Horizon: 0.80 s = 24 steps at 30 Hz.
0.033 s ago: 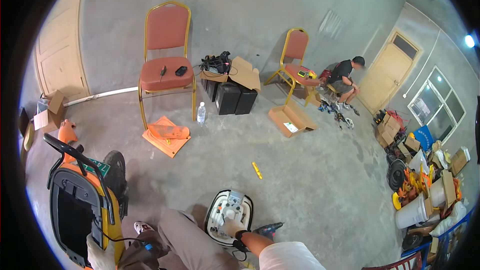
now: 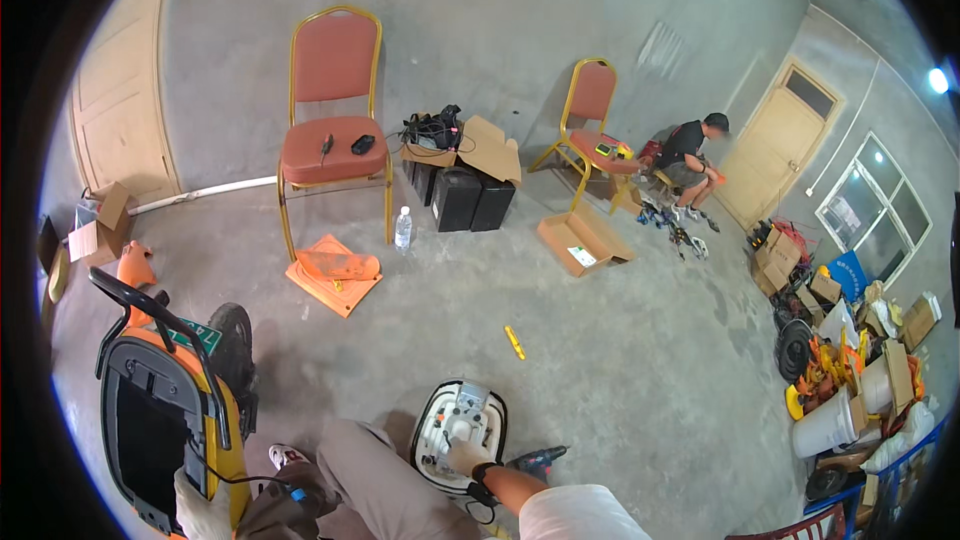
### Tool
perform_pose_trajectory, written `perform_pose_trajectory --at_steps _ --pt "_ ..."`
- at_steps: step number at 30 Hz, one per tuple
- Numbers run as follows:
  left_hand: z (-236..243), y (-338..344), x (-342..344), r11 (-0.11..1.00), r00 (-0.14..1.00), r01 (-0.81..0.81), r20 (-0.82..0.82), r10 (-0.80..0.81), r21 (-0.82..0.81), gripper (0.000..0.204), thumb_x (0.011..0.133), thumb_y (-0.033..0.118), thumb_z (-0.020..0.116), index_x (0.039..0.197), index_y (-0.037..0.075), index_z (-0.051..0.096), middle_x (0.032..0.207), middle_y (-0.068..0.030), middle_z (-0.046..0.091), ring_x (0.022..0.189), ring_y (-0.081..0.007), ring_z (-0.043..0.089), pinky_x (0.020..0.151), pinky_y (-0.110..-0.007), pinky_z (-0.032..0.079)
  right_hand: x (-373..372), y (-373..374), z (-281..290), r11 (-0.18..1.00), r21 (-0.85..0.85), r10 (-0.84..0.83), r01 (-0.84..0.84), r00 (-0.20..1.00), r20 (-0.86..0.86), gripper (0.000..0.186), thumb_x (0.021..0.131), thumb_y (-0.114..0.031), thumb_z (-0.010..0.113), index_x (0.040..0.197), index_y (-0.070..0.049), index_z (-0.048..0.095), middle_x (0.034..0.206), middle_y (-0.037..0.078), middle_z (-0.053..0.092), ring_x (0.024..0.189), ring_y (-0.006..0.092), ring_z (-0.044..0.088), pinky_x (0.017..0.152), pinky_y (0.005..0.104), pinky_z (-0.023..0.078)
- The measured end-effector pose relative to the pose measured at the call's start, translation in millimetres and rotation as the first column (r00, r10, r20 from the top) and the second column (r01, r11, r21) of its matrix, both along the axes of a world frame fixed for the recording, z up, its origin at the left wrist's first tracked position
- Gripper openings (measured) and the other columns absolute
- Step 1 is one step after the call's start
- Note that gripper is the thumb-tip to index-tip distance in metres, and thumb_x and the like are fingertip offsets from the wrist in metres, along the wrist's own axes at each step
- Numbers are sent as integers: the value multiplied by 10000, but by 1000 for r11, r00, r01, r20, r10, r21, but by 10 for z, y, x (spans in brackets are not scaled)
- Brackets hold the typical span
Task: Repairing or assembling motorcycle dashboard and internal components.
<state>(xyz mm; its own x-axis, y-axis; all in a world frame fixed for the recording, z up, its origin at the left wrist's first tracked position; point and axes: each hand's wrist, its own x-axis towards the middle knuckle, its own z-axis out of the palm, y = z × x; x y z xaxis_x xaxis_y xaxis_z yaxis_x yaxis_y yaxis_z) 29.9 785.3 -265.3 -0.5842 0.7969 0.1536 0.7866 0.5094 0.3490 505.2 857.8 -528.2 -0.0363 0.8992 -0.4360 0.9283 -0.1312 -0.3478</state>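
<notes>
My left hand (image 2: 198, 506), in a pale glove, grips the edge of the open compartment on a yellow-and-black scooter (image 2: 225, 410) at lower left. A black cable with a blue connector (image 2: 296, 493) runs from the compartment. My right hand (image 2: 466, 454), also gloved, reaches onto a white-lined, black-rimmed oval part (image 2: 480, 435) with fittings on the floor; its fingers look curled, but what they hold is too small to make out. A cordless drill (image 2: 540, 458) lies just right of that part. A yellow tool (image 2: 514, 342) lies farther forward.
Red chairs (image 2: 330, 150) stand by the wall, with black boxes (image 2: 455, 198), a water bottle (image 2: 403, 232), orange panels (image 2: 340, 295) and a cardboard box (image 2: 570, 240) nearby. A co-worker (image 2: 685, 160) sits near the door. Piled cartons and buckets (image 2: 820, 434) line the right side.
An orange item now shows at the co-worker's hands. My own hands have not visibly moved.
</notes>
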Motion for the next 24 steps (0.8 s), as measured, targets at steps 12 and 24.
perform_pose_trajectory --at_steps 12,24 --pt "-73 15 17 995 996 11 -86 -3 94 621 717 257 794 1257 72 549 1017 -230 684 947 -449 660 797 -498 524 273 -80 -488 935 55 336 -352 923 189 268 925 -182 505 948 -10 710 934 217 735 878 364 741 782 483 589" --pt "285 60 91 996 997 -70 11 70 -56 609 683 567 773 928 28 630 798 -233 704 795 -405 714 698 -469 565 -552 1225 1582 995 -60 -94 80 537 -838 314 1041 -313 554 1192 -53 645 639 -60 451 540 62 425 481 245 343"
